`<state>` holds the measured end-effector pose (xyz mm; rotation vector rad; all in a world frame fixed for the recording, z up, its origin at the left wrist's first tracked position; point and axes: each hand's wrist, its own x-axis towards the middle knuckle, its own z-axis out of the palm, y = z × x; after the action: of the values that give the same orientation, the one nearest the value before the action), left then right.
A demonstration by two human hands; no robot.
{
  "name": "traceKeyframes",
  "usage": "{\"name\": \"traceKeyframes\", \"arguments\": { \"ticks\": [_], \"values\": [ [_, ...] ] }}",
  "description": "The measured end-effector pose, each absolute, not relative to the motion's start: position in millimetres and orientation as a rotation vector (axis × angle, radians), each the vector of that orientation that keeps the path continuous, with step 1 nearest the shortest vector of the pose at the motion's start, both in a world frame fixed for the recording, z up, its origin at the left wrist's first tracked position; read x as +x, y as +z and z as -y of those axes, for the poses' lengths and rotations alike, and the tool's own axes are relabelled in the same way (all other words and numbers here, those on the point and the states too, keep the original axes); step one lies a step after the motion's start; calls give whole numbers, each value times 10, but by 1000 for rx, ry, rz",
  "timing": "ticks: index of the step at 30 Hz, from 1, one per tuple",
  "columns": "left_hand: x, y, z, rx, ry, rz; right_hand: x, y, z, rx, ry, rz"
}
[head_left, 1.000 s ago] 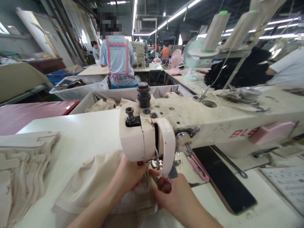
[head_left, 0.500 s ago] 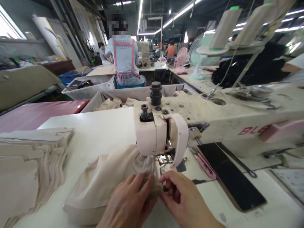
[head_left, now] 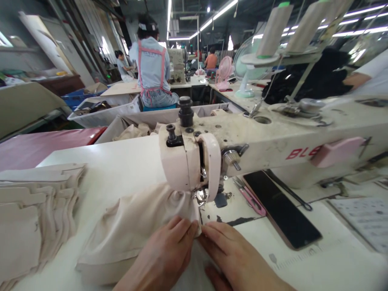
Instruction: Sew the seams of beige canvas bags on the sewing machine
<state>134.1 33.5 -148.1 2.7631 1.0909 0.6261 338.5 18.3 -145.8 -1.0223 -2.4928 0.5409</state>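
A beige fabric piece (head_left: 130, 226) lies bunched on the white table, its edge under the needle of a cream sewing machine (head_left: 194, 161). My left hand (head_left: 163, 258) rests flat on the fabric, fingers stretched toward the presser foot (head_left: 200, 197). My right hand (head_left: 236, 258) lies flat beside it, fingertips touching the fabric's edge just in front of the foot. Neither hand grips anything.
A stack of cut beige pieces (head_left: 33, 214) sits at the left. Pink snips (head_left: 250, 198) and a black phone (head_left: 281, 210) lie right of the needle. A bin of fabric (head_left: 139, 129) stands behind the table. A person in a pink apron (head_left: 153, 68) sits ahead.
My hands have drawn back from under the machine head toward me. The right hand went from a pinch at the needle to lying flat on the fabric.
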Motion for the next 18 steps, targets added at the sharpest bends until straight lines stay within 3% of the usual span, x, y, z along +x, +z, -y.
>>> {"name": "traceKeyframes", "arguments": {
  "ticks": [7,18],
  "values": [
    [1422,-1518,-385,2914,695,-1183,3450,-1445,-271,-861,422,2466],
    [1415,-1530,-699,2772,806,-1238,3439,-1337,-587,-950,613,2475]
  ]
}}
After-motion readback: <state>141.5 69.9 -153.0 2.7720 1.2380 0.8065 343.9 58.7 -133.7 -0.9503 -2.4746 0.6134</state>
